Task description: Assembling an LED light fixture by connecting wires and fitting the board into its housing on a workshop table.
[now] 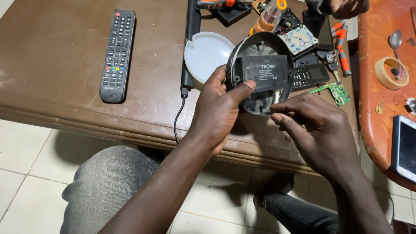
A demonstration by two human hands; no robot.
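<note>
My left hand (216, 110) grips a round black lamp housing (260, 45) by its rim, thumb pressed on the black rectangular driver box (264, 73) mounted inside it. The housing is tilted up toward me above the brown table's (56, 52) front edge. My right hand (316, 130) is at the housing's lower right, fingertips pinched at thin white wires (276, 97) that come out under the box.
A white round diffuser cover (206, 54) lies behind the housing. A black remote (118, 54) lies at left. Circuit boards (339, 93), a dark phone (310, 76), red-handled tools (343, 56) and a small bottle (268, 18) crowd the back. An orange table holds tape (390, 73) and a smartphone (405, 147).
</note>
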